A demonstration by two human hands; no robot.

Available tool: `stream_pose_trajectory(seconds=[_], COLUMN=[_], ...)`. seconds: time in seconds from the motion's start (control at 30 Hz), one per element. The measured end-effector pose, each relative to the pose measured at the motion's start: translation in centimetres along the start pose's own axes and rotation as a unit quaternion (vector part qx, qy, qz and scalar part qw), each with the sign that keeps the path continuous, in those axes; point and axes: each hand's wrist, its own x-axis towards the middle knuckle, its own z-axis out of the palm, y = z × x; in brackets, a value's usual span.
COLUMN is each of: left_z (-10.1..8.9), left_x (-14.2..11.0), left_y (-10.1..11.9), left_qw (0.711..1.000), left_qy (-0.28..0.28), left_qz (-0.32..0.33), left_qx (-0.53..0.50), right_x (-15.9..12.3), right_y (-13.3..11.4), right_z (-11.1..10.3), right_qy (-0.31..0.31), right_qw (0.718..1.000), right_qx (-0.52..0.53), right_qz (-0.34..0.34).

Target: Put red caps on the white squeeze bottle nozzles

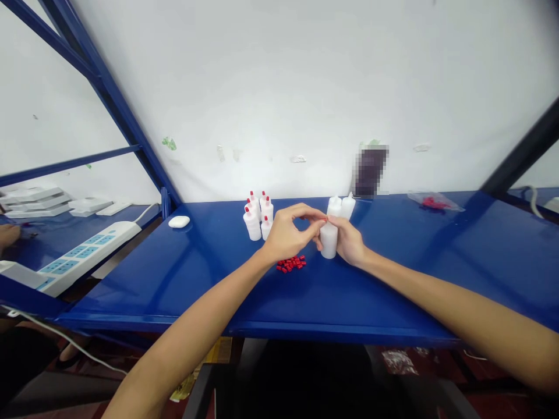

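Head-worn view — forward and down over blue table (pixel 196 262).

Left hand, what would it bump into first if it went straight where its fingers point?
Probably the white bottle's top: the left hand's fingers are already right by the white bottle. The right hand is there too, so which comes first is hard to tell.

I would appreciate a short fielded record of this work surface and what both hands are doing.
left hand: fingers at the held bottle's top; any cap there is too small to tell
right hand: around the side of the white bottle
red-tipped bottles: grouped beyond the left hand
white-tipped bottles: two, behind the held one
loose red caps: piled by the left forearm
clear bag: far right, red pieces inside
surface: blue table
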Motion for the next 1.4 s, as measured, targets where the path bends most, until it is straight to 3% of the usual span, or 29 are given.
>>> stream_pose_trajectory(seconds=[0.13,0.3,0.47,0.77,1.0,1.13,1.2,1.27,1.4], left_z=[0.9,1.5,1.7,1.8,2.2,-0.4,-3.1,-6.2,-10.6], left_x=[-0.8,-1.0,-1.0,-1.5,-1.7,-0.7,-0.1,0.3,0.2], left_y=[-0.8,-0.8,-0.2,-0.1,-0.1,0.0,-0.2,-0.7,-2.2], left_qw=[0.998,0.996,0.995,0.995,0.992,0.977,0.953,0.93,0.909], left_qy=[0.058,0.087,0.087,0.077,0.073,0.105,0.139,0.155,0.084], left_qz=[-0.002,0.024,0.045,0.039,0.066,0.122,0.168,0.172,0.142], left_qx=[-0.036,-0.028,0.032,0.041,0.075,0.142,0.209,0.285,0.382], right_x=[0.0,0.1,-0.1,0.0,-0.2,-0.3,-0.3,-0.3,-0.4], right_y=[-0.5,-0.3,-0.4,-0.3,-0.4,-0.1,-0.1,-0.3,-0.9], right_z=[0.6,0.8,1.1,0.8,1.1,1.3,1.3,1.3,1.4], right_qy=[-0.01,0.013,0.016,-0.017,-0.001,-0.001,0.011,0.017,0.013], right_qw=[0.999,1.0,0.998,0.999,0.998,0.998,0.998,0.997,0.993], right_qx=[0.025,-0.007,0.027,-0.029,-0.041,-0.041,-0.047,-0.069,-0.114], right_qz=[-0.018,-0.005,0.048,-0.013,-0.05,-0.055,-0.037,-0.024,-0.021])
